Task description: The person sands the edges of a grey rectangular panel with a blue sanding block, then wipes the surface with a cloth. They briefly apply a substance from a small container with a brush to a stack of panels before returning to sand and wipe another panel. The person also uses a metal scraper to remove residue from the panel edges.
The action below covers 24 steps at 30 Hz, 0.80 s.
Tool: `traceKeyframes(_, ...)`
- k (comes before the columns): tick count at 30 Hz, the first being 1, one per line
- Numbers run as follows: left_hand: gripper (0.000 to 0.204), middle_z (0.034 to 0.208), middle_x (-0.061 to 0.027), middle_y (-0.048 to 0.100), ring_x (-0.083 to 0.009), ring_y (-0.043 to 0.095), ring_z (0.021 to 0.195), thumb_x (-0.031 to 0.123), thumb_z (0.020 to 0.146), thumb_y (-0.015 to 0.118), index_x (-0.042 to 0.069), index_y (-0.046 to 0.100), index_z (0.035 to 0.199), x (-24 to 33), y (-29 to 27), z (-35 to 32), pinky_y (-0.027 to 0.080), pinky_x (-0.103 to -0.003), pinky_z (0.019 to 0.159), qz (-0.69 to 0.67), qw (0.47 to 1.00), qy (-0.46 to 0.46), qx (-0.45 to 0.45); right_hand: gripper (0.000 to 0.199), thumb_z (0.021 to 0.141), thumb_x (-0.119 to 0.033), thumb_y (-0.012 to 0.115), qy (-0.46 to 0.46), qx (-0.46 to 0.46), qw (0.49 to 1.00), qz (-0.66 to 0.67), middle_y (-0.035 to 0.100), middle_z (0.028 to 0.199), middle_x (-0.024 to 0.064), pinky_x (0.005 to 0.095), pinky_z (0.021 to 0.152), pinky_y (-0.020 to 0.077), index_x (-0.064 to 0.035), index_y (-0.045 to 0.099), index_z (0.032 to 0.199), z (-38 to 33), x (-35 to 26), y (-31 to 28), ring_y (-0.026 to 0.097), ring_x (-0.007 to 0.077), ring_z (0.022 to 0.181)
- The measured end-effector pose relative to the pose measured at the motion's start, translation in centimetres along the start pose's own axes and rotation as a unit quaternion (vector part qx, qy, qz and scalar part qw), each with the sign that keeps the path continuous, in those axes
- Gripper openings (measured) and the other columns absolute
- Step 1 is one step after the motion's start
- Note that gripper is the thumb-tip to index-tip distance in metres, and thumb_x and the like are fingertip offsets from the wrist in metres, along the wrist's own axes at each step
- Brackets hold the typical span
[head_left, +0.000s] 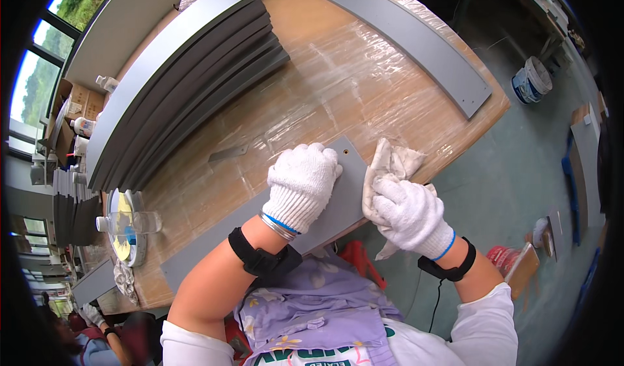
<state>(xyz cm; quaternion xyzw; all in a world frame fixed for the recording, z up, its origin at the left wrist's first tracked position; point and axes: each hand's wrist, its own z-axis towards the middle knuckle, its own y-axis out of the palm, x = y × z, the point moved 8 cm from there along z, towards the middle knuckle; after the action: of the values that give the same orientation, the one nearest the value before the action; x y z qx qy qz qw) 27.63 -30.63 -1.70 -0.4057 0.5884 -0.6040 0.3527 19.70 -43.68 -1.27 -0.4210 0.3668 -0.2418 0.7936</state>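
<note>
A long grey panel (214, 236) lies along the near edge of the wooden table (325, 86), which is wrapped in clear film. My left hand (300, 183), in a white knit glove, presses flat on the panel near its right end. My right hand (408, 213), also gloved, grips a crumpled off-white rag (390, 161) against the panel's right end and edge. Both wrists wear black straps.
A stack of long grey panels (188, 80) fills the table's left side, and a single grey panel (403, 41) lies at the far right. A clear bottle (133, 223) rests on a round tin at the left. A white bucket (530, 80) stands on the floor.
</note>
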Motion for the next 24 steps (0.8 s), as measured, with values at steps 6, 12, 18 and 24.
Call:
traceKeyframes(6,0.018,0.088,-0.0065,0.063,-0.0284,0.062,0.086,0.03,0.086,0.063,0.013,0.066,0.085,2.1,-0.1,-1.6,0.053,-0.044,0.069,-0.005,0.998,0.054,0.017,0.028,0.061,-0.007,0.071,0.049,0.016,0.995,0.088,0.065,0.098,0.0089,0.0375,0.068,0.0537,-0.006,0.064,0.088,-1.0,1.9,-0.8,0.065,0.0328,0.079)
traceKeyframes(12,0.031,0.103,-0.009,0.065,-0.0317,0.06,0.098,0.037,0.086,0.065,0.012,0.067,0.105,2.3,-1.1,-4.4,0.05,-0.043,0.085,-0.089,0.991,0.097,-0.001,0.022,0.074,-0.005,0.058,0.367,0.058,0.758,0.536,0.065,0.087,0.0052,0.0222,0.066,0.0514,0.0004,0.061,0.095,-8.7,8.2,-3.1,0.06,0.0089,0.072)
traceKeyframes(18,0.069,0.152,-0.0196,0.034,-0.0367,0.028,0.143,0.045,0.092,0.054,0.001,0.039,0.144,5.3,2.3,-5.4,0.015,-0.052,0.119,-0.074,0.971,0.228,-0.017,0.025,0.075,-0.009,0.064,0.422,0.017,0.639,0.643,0.065,0.085,0.0051,0.0203,0.059,0.0502,0.0011,0.06,0.097,-14.9,9.1,0.8,0.06,0.0075,0.066)
traceKeyframes(24,0.053,0.136,-0.0201,0.051,-0.0408,0.045,0.128,0.037,0.092,0.059,0.002,0.053,0.132,9.1,-0.4,-10.0,0.033,-0.05,0.111,-0.329,0.864,0.363,-0.118,0.028,0.075,-0.011,0.067,0.428,-0.081,0.616,0.657,0.064,0.09,0.0027,0.0237,0.071,0.0498,-0.0005,0.061,0.1,-15.0,7.2,3.0,0.059,0.0084,0.081)
